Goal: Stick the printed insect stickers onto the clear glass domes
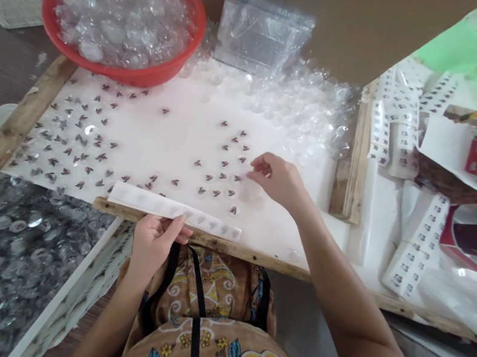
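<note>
My left hand [159, 239] pinches a white strip of stickers [134, 196] against the front wooden edge of the board, thumb on top. Faint dark prints show along the strip. Over the white board [152, 145], my right hand [276, 176] has its thumb and fingers drawn together; whatever lies between the tips is too small to make out. Just left of those fingertips is a clear disc with a small dark print [238, 178]. Several more printed discs [97, 144] lie spread on the board's left side, and plain clear discs [297, 109] are heaped at the back right.
A red basin [185, 64] full of clear pieces stands at the back left. Below it, a white basket [78, 273] holds many clear discs. A clear plastic box [264, 32] sits at the back before a brown panel [337, 11]. Sticker sheets [415, 246] lie on the right.
</note>
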Available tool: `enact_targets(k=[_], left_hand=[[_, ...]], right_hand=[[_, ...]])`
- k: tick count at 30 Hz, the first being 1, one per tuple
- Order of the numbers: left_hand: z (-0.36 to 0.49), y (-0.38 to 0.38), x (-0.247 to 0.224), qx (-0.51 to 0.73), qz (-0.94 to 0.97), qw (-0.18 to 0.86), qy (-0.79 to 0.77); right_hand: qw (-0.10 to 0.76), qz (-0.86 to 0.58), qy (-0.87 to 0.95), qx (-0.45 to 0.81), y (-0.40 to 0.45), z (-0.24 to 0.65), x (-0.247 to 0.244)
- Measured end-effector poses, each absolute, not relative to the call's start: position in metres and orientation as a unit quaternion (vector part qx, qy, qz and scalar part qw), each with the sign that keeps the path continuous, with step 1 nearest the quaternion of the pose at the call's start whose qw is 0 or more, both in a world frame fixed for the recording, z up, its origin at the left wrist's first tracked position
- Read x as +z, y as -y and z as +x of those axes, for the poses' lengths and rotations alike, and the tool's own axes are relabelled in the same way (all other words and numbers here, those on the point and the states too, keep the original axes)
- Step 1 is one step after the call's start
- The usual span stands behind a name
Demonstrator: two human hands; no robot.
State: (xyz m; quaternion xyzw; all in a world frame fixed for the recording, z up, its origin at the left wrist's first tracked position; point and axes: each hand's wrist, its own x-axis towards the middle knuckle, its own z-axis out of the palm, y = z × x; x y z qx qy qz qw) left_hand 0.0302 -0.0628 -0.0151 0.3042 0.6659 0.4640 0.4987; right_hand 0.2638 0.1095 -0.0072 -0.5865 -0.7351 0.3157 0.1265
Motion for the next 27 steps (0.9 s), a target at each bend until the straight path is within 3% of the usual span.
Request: enact_targets(k=[3, 6, 20, 27], left_hand=[[0.030, 0.063, -0.015, 0.465, 0.306, 0.489, -0.671], [0.031, 0.063, -0.015, 0.461, 0.315, 0.479, -0.677], [0.031, 0.062, -0.015, 0.465, 0.320, 0.475, -0.675], [0.031, 0.062, -0.017, 0.465, 0.320, 0.480, -0.671]], right_hand=[[0.046, -0.572, 0.761, 0.302, -0.083, 0.280, -0.004], [0.020, -0.596, 0.749, 0.289, -0.063, 0.288, -0.008], [0.096, -0.610, 0.731, 0.290, -0.059, 0.297, -0.024], [0.111, -0.577, 0.782, 0.208, -0.055, 0.285, -0.015]])
